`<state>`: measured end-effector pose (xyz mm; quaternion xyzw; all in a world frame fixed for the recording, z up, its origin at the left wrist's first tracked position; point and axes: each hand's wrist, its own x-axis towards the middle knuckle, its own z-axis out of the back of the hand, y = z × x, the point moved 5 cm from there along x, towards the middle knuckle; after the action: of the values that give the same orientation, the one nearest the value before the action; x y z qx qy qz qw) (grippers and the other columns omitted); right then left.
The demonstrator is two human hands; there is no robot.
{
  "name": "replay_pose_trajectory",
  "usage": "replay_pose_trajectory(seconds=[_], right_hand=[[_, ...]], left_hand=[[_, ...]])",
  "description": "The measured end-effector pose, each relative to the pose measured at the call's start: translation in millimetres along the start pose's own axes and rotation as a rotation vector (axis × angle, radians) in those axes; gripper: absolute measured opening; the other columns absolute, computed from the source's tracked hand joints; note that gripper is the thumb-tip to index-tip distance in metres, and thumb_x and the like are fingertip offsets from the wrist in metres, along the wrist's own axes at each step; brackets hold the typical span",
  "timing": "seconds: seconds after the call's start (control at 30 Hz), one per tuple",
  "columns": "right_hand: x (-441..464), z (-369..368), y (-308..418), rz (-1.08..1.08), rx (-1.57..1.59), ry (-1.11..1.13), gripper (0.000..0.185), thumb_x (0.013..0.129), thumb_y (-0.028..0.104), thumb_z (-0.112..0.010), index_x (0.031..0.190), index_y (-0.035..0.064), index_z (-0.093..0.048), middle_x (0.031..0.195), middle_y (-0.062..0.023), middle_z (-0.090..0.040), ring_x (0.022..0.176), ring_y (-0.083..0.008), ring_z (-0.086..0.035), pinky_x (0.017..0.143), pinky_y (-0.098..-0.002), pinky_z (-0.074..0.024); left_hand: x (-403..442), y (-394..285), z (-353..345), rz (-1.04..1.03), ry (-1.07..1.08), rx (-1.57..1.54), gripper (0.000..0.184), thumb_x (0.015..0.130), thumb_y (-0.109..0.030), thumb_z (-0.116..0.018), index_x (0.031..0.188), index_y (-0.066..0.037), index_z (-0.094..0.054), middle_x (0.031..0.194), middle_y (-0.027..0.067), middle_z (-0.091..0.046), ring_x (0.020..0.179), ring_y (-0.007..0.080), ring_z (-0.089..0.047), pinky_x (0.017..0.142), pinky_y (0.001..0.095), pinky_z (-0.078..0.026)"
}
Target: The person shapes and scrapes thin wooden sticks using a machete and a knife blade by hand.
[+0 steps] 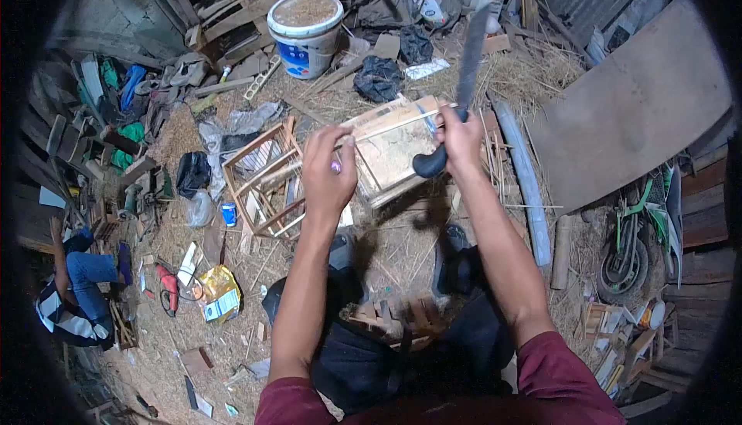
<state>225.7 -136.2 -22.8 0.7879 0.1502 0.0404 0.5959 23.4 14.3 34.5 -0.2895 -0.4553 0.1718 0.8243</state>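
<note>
I've got the right hand (461, 141) closed round the black handle of the knife (469, 66), long blade angled up and away over the far side of the surface (390, 154). Left hand (325, 168) half curled, thumb and fingers bent in on a thin stick (396, 125) running across the near view of the surface towards the right hand; can't tell whether the right hand touches it too. Small purple spot at the left fingers, too small to tell. Wooden frame (267, 181) just left of the surface, bucket (305, 39) beyond. Drill (168, 290) and yellow bag (220, 294) on the straw-strewn floor (270, 278), motorbike (624, 259) far right, another person (85, 282) at far left
</note>
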Motion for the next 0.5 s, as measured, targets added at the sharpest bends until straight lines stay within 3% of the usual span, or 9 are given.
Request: replay_pose_trajectory(seconds=[0.03, 0.07, 0.17, 0.2, 0.3, 0.33, 0.5], right_hand=[[6.4, 4.1, 10.5, 0.048, 0.021, -0.021, 0.022, 0.092, 0.019, -0.070, 0.086, 0.0026, -0.055, 0.066, -0.0034, -0.056, 0.043, -0.0099, -0.048, 0.038, -0.0271, -0.0388], [9.3, 10.0, 17.4, 0.064, 0.044, -0.051, 0.021, 0.092, 0.018, -0.069, 0.087, 0.0027, -0.055, 0.066, -0.0033, -0.056, 0.043, -0.0100, -0.048, 0.039, -0.0269, -0.0390], [6.4, 16.1, 24.6, 0.037, 0.213, -0.108, 0.022, 0.093, 0.018, -0.068, 0.085, 0.0027, -0.054, 0.068, -0.0046, -0.056, 0.045, -0.0111, -0.048, 0.040, -0.0267, -0.0395], [1.9, 14.7, 26.9, 0.028, 0.241, -0.094, 0.022, 0.093, 0.018, -0.067, 0.084, 0.0028, -0.054, 0.068, -0.0047, -0.055, 0.045, -0.0111, -0.048, 0.040, -0.0267, -0.0395], [-3.0, 9.6, 26.1, -0.020, 0.270, -0.053, 0.022, 0.094, 0.018, -0.066, 0.085, 0.0031, -0.053, 0.067, -0.0045, -0.054, 0.045, -0.0109, -0.047, 0.040, -0.0266, -0.0394], [-2.6, 10.0, 17.4, -0.061, 0.240, -0.043, 0.021, 0.094, 0.018, -0.066, 0.085, 0.0033, -0.053, 0.067, -0.0042, -0.053, 0.045, -0.0108, -0.047, 0.040, -0.0266, -0.0394], [6.2, 1.4, -4.8, -0.113, 0.145, -0.021, 0.018, 0.095, 0.016, -0.064, 0.088, 0.0038, -0.054, 0.066, -0.0019, -0.052, 0.045, -0.0107, -0.048, 0.039, -0.0265, -0.0391]], left_hand=[[0.0, -0.9, 6.1, 0.107, -0.008, -0.087, 0.016, 0.088, -0.012, -0.068, 0.095, 0.003, -0.067, 0.091, 0.0154, -0.067, 0.076, 0.0272, -0.065, 0.067, 0.0342, -0.052], [-4.1, 10.7, 5.0, 0.254, 0.065, -0.060, 0.019, 0.093, -0.015, -0.065, 0.088, 0.003, -0.066, 0.088, 0.0122, -0.068, 0.071, 0.0189, -0.063, 0.062, 0.0276, -0.048], [-21.9, 49.7, -9.7, 0.707, 0.232, -0.368, 0.028, 0.100, -0.023, -0.058, 0.102, 0.004, -0.066, 0.095, 0.0107, -0.071, 0.086, 0.0159, -0.068, 0.072, 0.0283, -0.054], [-21.7, 51.6, -12.7, 0.779, 0.169, -0.517, 0.036, 0.103, -0.028, -0.052, 0.116, 0.005, -0.059, 0.107, 0.0153, -0.069, 0.096, 0.0208, -0.068, 0.079, 0.0327, -0.056], [-4.2, 57.7, -9.1, 0.660, -0.178, -0.839, 0.040, 0.104, -0.026, -0.049, 0.130, 0.005, -0.048, 0.119, 0.0198, -0.064, 0.105, 0.0266, -0.066, 0.086, 0.0371, -0.057], [0.7, 54.4, -2.7, 0.569, -0.183, -0.848, 0.038, 0.105, -0.020, -0.044, 0.134, 0.005, -0.042, 0.128, 0.0241, -0.058, 0.115, 0.0334, -0.063, 0.093, 0.0417, -0.056], [7.0, 48.0, 7.0, 0.727, -0.405, -1.058, 0.033, 0.103, -0.012, -0.045, 0.132, 0.002, -0.039, 0.128, 0.0277, -0.056, 0.116, 0.0381, -0.062, 0.092, 0.0455, -0.057]])
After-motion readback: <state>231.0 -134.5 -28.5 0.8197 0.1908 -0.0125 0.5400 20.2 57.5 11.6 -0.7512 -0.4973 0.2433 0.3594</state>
